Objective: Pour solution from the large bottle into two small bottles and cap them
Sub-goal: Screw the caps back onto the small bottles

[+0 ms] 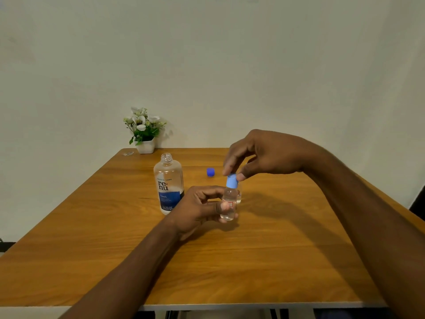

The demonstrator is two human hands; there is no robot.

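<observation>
Head view: capping a small bottle. The left hand [202, 208] grips the small bottle [228, 203] upright, and the right hand [264, 155] pinches its light-blue cap [231, 181] from directly above. The step probably goes best with the bottle kept vertical and the cap turned squarely until snug. The open large bottle [169, 185] stands just left of the left hand. A dark-blue cap [210, 172] lies beyond that hand.

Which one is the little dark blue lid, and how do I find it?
Look at the wooden table, then the big open bottle standing near its middle. Right of that bottle, a bit farther back, the dark blue lid lies alone on the wood. The other lid is lighter blue and sits on a small bottle.
</observation>
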